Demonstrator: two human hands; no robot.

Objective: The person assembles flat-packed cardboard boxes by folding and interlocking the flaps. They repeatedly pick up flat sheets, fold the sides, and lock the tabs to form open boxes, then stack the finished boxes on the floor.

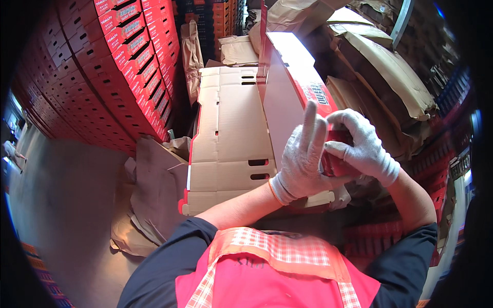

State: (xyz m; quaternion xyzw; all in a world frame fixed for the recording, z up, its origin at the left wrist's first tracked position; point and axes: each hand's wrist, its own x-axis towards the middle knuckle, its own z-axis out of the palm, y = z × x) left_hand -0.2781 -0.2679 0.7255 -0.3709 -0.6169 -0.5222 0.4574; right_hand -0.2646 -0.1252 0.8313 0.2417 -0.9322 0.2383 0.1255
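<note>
A partly folded cardboard box (281,90), red on one outer side and white on a raised wall, stands right of centre. Both my hands wear whitish knit gloves. My left hand (302,156) lies against the near end of the box, its fingers stretched upward and apart. Curled around the red corner at that end, my right hand (363,147) pinches the cardboard between thumb and fingers. My fingers partly hide the corner's folds. Left of the box lies a flat brown cardboard blank (231,128) with oval slots and a red edge.
Tall stacks of red cartons (128,56) rise at the left. Torn brown paper (146,192) lies on the floor beside the blank. Bundles wrapped in brown paper (385,66) lean at the right. Far left, a person (14,154) is on the grey floor.
</note>
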